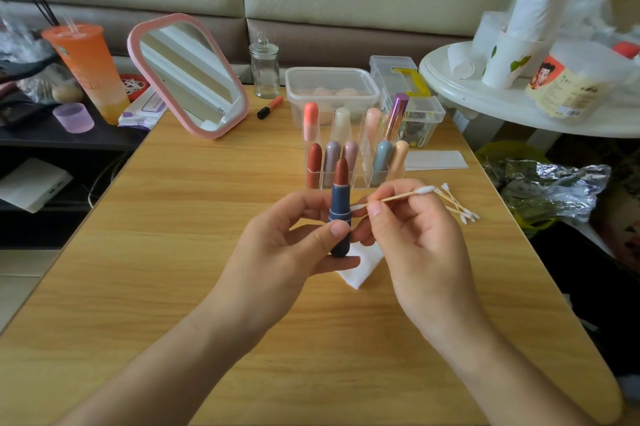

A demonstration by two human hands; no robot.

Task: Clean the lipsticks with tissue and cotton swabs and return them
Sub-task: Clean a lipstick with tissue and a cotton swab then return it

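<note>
Gripping lipstick (340,217) by its stiff, likely slick case in left hand (294,242), pinching light cotton swab (398,197) in right hand (417,242) — keeping off the soft, probably fragile tip.

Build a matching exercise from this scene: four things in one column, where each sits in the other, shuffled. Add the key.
Things
1. open lipstick
2. single swab
3. mirror
4. purple tube

Places
A. standing in the clear rack
B. gripped by the left hand
C. propped at the far left of the table
D. pinched by the right hand

Pairs: 1-B, 2-D, 3-C, 4-A
</note>
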